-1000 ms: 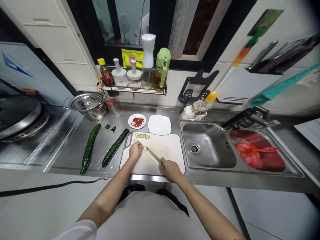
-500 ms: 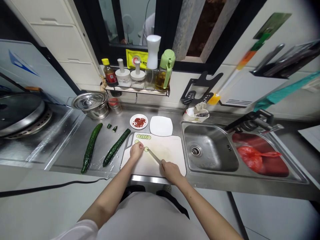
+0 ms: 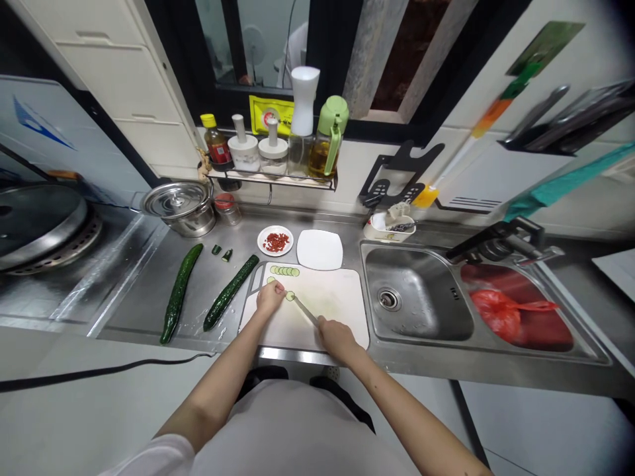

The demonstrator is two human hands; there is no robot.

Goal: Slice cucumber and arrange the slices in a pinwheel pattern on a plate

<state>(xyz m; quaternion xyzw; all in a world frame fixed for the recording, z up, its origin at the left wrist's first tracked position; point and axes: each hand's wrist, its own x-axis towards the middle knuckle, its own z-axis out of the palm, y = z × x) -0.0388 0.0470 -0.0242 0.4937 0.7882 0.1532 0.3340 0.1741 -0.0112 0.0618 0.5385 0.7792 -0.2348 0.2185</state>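
My right hand (image 3: 337, 338) is wrapped round the handle of a knife (image 3: 307, 312), whose blade slants up and left over the white cutting board (image 3: 342, 297). By the blade's tip is a round cucumber slice (image 3: 290, 296). Close beside that slice, my left hand (image 3: 270, 297) has its fingers drawn together; whatever may be in them is hidden. Another slice (image 3: 270, 280) shows partly behind the left hand. A row of overlapping cucumber slices (image 3: 285, 271) lies along the board's far edge.
Two cucumbers (image 3: 181, 294) and two cut ends (image 3: 227, 255) lie left of the board. Behind it stand a plate of chopped red pieces (image 3: 276, 241) and a white plate (image 3: 320, 250). The sink (image 3: 421, 297) is at right, a lidded pot (image 3: 183, 208) at back left.
Both hands, the knife and the slices stay almost where they were. The view has shifted very slightly.
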